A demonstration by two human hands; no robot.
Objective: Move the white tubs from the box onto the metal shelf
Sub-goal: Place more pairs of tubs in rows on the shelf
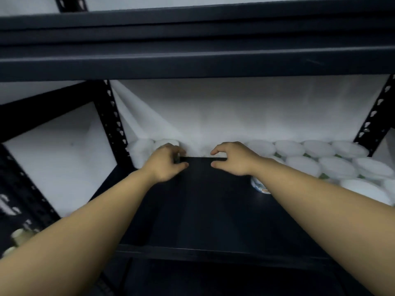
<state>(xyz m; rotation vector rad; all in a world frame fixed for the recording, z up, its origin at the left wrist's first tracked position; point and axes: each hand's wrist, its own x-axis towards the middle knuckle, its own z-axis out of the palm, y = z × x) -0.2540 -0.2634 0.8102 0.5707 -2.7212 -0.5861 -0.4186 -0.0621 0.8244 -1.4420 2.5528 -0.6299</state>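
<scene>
both arms stretched forward, deep into the metal shelf (192, 210). left hand (165, 163) at the back of the dark shelf board, fingers curled, thumb below and fingers above; looks closed around a white tub at the back left, but not possible to tell for sure because of blur and the hand covering it. right hand (232, 159) a little apart from the left one, at the same depth, fingers bent in a loose claw with a gap between thumb and fingers, holding nothing visible, fingertips near the back edge of the board by the white wall (235, 112).

just behind and left of the left hand, two white tubs (142, 146) side by side in the back left corner, touching or almost touching. to the right of the right hand, a group of white tubs (320, 159) in rows, lids up, close together, reaching from the back wall toward the front right edge; small green marks visible between some of them. under the right forearm, one tub with coloured print (259, 185), partly hidden.

above, a dark shelf beam (192, 65) across the whole view. black perforated uprights (111, 116) at left and right. at far bottom left, some pale round objects (18, 237), too blurred to identify. box not seen.
</scene>
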